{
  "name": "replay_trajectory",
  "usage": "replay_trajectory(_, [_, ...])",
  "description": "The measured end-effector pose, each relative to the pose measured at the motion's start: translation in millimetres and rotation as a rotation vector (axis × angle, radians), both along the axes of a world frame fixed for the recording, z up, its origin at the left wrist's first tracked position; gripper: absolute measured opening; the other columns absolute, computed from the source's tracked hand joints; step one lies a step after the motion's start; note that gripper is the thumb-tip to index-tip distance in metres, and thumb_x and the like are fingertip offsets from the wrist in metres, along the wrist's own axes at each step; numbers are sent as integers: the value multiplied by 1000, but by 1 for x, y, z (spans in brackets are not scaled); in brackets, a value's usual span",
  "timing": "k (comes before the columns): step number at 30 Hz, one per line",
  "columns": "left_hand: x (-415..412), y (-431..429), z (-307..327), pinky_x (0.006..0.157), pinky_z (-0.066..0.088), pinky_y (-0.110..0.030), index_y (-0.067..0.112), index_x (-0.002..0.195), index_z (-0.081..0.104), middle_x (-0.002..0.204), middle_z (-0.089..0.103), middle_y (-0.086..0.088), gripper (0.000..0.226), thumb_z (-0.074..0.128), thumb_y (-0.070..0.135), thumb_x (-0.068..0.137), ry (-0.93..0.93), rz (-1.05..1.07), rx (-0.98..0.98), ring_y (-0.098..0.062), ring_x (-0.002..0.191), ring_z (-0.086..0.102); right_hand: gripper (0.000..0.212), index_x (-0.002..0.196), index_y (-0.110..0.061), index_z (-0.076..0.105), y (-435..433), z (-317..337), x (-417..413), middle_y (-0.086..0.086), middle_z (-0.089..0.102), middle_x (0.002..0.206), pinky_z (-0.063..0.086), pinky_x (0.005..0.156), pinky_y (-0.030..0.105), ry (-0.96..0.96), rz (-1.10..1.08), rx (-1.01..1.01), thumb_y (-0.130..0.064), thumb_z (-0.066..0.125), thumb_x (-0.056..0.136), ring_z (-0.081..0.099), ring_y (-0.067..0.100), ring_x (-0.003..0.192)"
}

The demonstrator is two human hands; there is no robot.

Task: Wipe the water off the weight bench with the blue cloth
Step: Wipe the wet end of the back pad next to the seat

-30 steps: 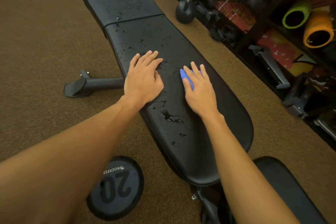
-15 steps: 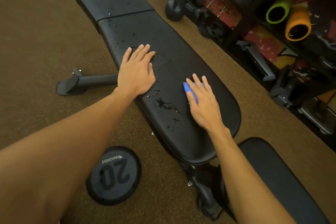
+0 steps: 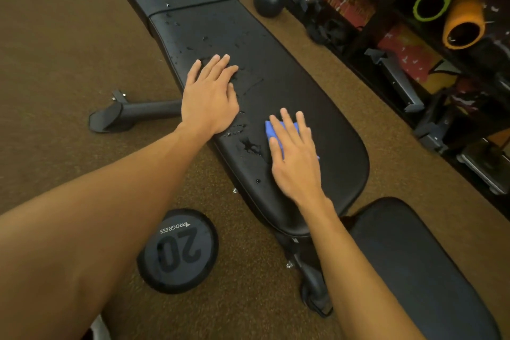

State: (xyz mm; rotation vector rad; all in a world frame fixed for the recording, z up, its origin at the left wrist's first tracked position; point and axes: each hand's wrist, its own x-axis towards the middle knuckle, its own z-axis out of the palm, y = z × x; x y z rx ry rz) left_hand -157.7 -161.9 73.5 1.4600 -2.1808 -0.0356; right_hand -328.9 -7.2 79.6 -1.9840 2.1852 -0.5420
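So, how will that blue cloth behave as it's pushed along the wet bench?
Probably soft and floppy: the blue cloth lies flattened under the right hand. Likely slides easily, since the bench pad looks smooth and wet.

1. Two arms are seen, both uncovered from the frame edge down to the fingertips.
2. The left forearm [image 3: 105, 223] is shown broad and smooth, being close to the camera, and narrows to the wrist of the left hand [image 3: 209, 99].
3. The right forearm [image 3: 358, 270] is shown slimmer.
4. Ridges of tendon and knuckle can be made out on the back of the right hand [image 3: 296, 165].
5. Short, plain nails are seen on the left fingers [image 3: 225, 59].
6. A pale patch [image 3: 96, 328] is glimpsed under the left forearm; whether it is clothing cannot be told.
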Motion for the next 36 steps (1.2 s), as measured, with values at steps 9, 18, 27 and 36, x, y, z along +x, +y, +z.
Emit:
replay_trajectory(9, [-1,-1,2,132,14,-44,25,152,54,167,42,3,51,33,36,107,27,22,4,-13,158,29,49,164,-31,38,18,-2,-32,-9,22,176,16,132,51,13,-74,-1,-38,34,116,1,17,165])
replay_trajectory(18, [-3,-2,0,131,14,-42,27,147,57,165,45,5,49,36,34,103,42,45,-11,-12,157,31,47,162,-27,44,40,-5,-25,-8,28,174,19,132,48,56,165,-50,-33,42,116,7,16,165])
replay_trajectory(27, [-3,-3,-2,130,16,-41,27,145,59,163,47,6,48,37,33,102,57,43,-26,-11,156,33,48,163,-25,41,25,-4,2,-8,27,174,10,134,42,50,274,-41,-33,40,116,5,15,165])
replay_trajectory(36, [2,-9,-3,131,13,-45,23,150,55,167,43,1,52,36,33,103,31,-38,26,-15,158,30,51,164,-24,39,-14,1,12,-4,25,175,13,133,50,11,12,-32,-36,34,115,6,23,165])
